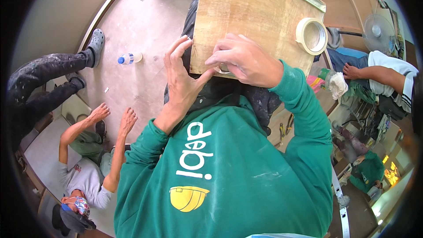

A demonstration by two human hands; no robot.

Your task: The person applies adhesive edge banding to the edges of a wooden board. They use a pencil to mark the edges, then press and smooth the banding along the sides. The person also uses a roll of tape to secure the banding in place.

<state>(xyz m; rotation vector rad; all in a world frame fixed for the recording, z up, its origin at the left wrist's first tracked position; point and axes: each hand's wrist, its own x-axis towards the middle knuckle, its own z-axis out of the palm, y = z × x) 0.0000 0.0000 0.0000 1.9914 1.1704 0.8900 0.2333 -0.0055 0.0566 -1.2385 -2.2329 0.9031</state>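
I hold a plywood board across my lap, its near edge just above my green sweatshirt. My left hand is spread open, fingers apart, with the fingertips resting on the board's left near corner and the thumb reaching toward the right. My right hand lies curled over the near edge, fingers together, pressing down on what looks like a short strip of pale tape; most of the strip is hidden under the fingers, so I cannot tell how far it runs. The roll of masking tape sits on the board's right side, well apart from both hands. To do this step well, I judge that the left hand should brace the corner so the board does not rock, while the right hand smooths the strip outward from its middle, keeping it flat and wrapped squarely over the edge. Firm, even pressure should prevent wrinkles and lifted ends. The board overhangs my knees, so I keep it level to stop the roll sliding off. A water bottle lies on the floor, and another person sits below to my left.
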